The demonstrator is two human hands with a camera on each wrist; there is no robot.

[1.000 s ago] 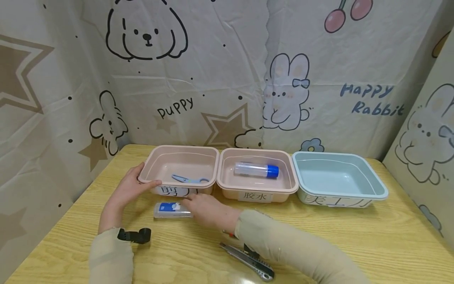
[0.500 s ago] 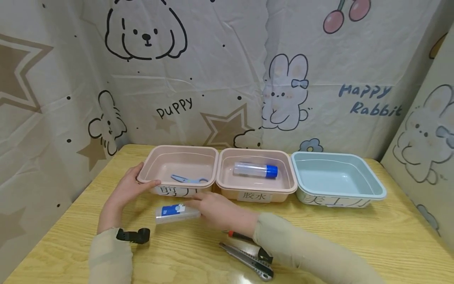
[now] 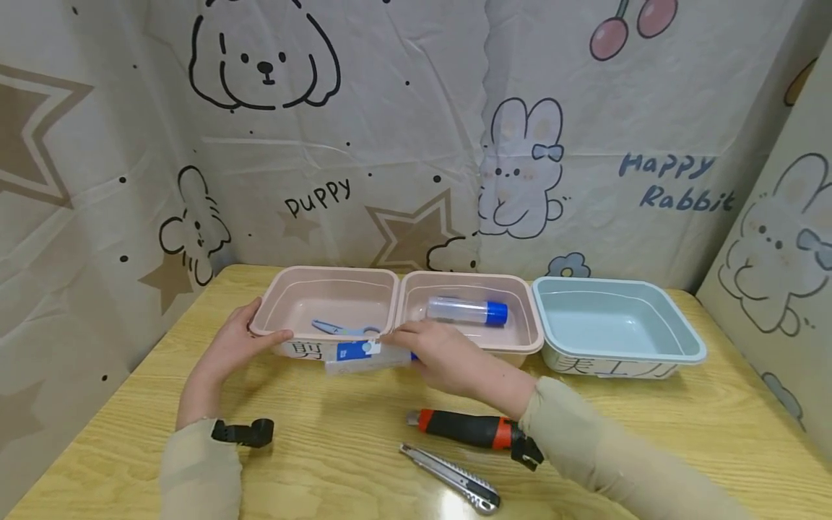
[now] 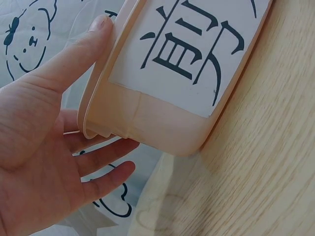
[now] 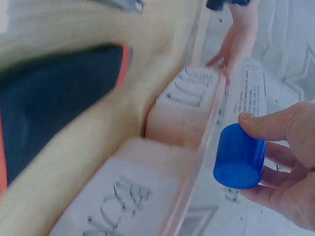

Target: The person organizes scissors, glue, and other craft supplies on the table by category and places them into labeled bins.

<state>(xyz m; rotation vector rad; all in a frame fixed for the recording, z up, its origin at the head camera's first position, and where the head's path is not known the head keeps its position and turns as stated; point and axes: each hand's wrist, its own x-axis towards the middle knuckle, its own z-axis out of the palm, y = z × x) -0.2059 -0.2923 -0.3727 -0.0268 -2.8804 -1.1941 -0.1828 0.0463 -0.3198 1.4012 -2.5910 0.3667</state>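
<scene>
My right hand (image 3: 448, 357) grips a clear glue bottle (image 3: 357, 357) near its blue cap, raised in front of the pink bins. In the right wrist view, thumb and fingers clasp the bottle around its blue cap (image 5: 238, 157). My left hand (image 3: 237, 347) holds the near left corner of the left pink bin (image 3: 338, 274), thumb along the front rim and fingers at its side, as the left wrist view (image 4: 54, 142) also shows. Inside that bin lie light-blue scissors (image 3: 341, 328). Another blue-capped glue bottle (image 3: 458, 310) lies in the middle pink bin (image 3: 471, 278).
A light-blue bin (image 3: 620, 325) stands at the right end of the row. On the wooden table (image 3: 325, 462) in front lie a black-and-red utility knife (image 3: 461, 427) and a silver-and-black utility knife (image 3: 451, 478). A patterned cloth (image 3: 390, 144) hangs behind.
My right hand has lifted the glue bottle off the table and moved it right and towards the bins. The black-and-red knife has come into fuller view. My left hand has stayed put.
</scene>
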